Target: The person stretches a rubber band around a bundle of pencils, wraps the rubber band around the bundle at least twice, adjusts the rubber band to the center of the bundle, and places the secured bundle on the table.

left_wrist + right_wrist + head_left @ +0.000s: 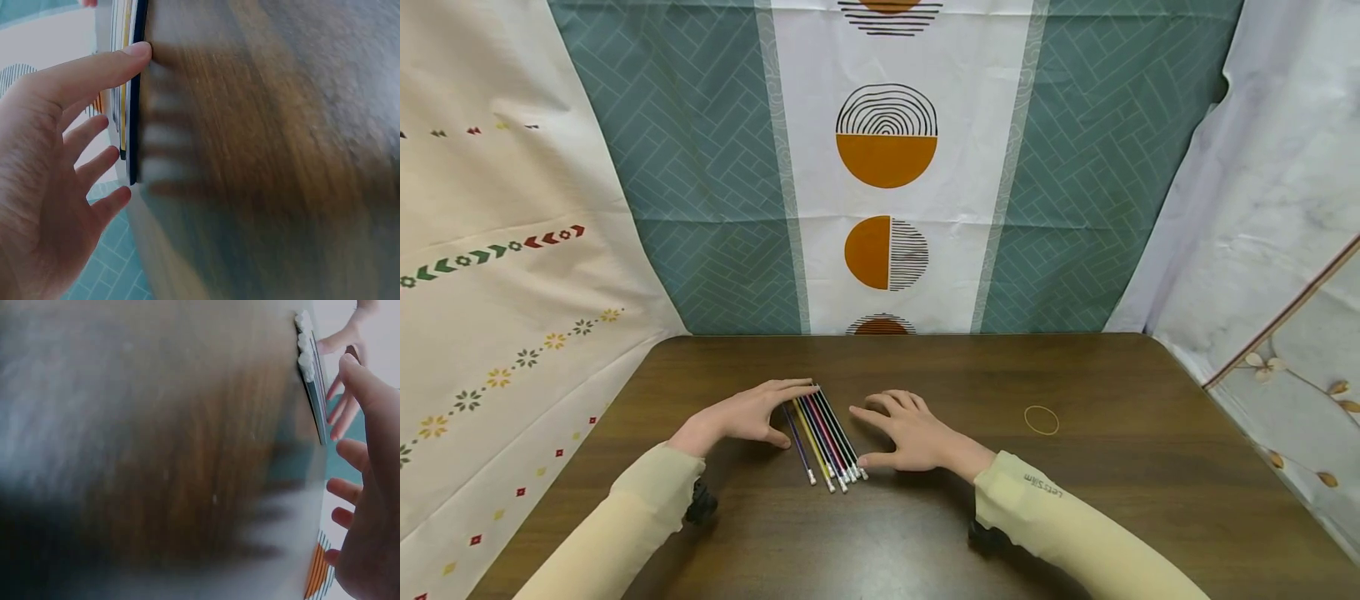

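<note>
Several pencils (825, 433) with white erasers lie side by side on the brown table, their eraser ends toward the person. A purple one (801, 446) sits slightly apart at the left, beside a yellow one. My left hand (752, 412) is at the left of the pencils, fingers spread and reaching over their far ends; in the left wrist view its thumb (137, 51) overlaps the nearest pencil. My right hand (917, 433) hovers just right of the bunch with relaxed, parted fingers and nothing in its grasp. In the right wrist view the eraser ends (305, 359) show beyond the thumb.
A thin yellow rubber band (1042, 420) lies on the table (1112, 492) to the right of the right hand. A patterned cloth (887, 183) hangs along the table's back edge, with pale cloths at both sides.
</note>
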Tool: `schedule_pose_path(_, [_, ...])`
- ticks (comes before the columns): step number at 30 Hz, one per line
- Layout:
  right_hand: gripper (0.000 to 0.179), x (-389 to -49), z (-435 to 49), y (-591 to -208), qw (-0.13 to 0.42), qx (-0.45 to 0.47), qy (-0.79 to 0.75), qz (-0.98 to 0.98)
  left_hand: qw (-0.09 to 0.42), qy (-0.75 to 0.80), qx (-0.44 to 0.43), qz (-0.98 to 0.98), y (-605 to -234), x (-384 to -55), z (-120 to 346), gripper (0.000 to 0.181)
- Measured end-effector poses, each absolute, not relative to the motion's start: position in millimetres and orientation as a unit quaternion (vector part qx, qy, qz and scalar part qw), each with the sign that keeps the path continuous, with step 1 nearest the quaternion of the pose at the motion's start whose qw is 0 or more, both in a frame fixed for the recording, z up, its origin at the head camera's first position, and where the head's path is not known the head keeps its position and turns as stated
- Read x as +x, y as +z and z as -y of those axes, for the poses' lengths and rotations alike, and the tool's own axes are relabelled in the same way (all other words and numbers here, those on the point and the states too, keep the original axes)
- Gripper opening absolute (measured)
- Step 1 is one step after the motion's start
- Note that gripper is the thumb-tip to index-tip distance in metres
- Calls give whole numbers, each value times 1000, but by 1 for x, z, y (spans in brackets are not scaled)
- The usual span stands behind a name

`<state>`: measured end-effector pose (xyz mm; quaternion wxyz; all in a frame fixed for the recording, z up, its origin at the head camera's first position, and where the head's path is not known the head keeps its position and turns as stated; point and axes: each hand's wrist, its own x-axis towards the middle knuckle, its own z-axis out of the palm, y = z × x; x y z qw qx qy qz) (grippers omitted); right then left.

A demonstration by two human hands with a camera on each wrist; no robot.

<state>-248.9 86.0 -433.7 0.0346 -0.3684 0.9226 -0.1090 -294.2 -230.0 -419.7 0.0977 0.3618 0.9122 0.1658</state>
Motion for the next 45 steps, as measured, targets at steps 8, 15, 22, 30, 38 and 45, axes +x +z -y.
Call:
schedule_pose_path(8, [74,-248,-73,-438,53,-364,-90,-926,107,196,370,-902,-422,-300,224,86])
schedule_pose_path(15, [74,-249,-66,-440,50,-368,-94,-924,104,194,364,-905,-423,-305,219,82])
schedule_pose_path(22, [76,-249,-62,-440,51,-364,-94,-925,83,166,382,-905,-423,-307,216,77])
schedule_pose_path(30, [76,-250,-61,-440,48,-365,-94,-925,97,160,385,-904,-419,-306,212,72])
schedule_pose_path(38, [72,-252,-61,-440,55,-361,-94,-926,92,172,369,-909,-424,-306,213,68])
schedule_pose_path(45, [72,-254,-61,-441,58,-354,-101,-928,63,168,354,-918,-425,-296,214,69])
